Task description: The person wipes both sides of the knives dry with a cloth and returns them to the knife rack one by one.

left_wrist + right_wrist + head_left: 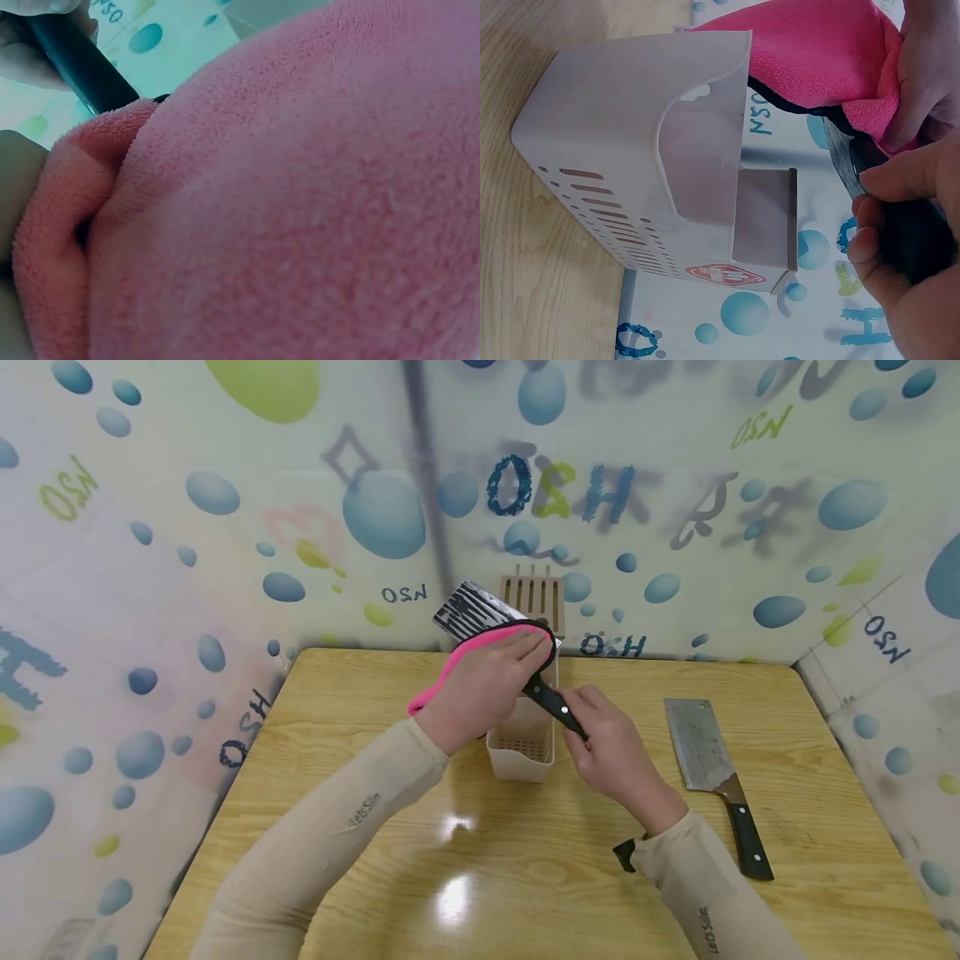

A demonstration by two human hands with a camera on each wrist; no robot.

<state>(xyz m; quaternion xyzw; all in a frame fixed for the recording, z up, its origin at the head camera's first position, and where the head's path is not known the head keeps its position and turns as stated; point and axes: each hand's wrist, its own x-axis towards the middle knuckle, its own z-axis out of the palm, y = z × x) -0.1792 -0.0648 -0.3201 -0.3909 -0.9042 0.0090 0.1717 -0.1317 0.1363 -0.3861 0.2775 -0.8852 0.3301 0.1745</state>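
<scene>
With curled fingers, my right hand (611, 747) grips the black handle of a knife (557, 704) over the middle of the table. The broad blade (471, 610) points up and left, striped dark and silver. A pink cloth (817, 56) with a black edge lies folded over the blade near the handle, held there by my left hand (483, 681). In the left wrist view the pink cloth (300, 210) fills most of the picture and hides that hand's fingertips. Part of the blade is covered by the cloth.
A beige plastic knife holder (521, 768) with slots and a red label stands beneath the hands, its slatted back part (534, 597) near the wall. On the right of the wooden table (360, 877) lies a cleaver (701, 747) with a black handle. Patterned sheeting surrounds the table.
</scene>
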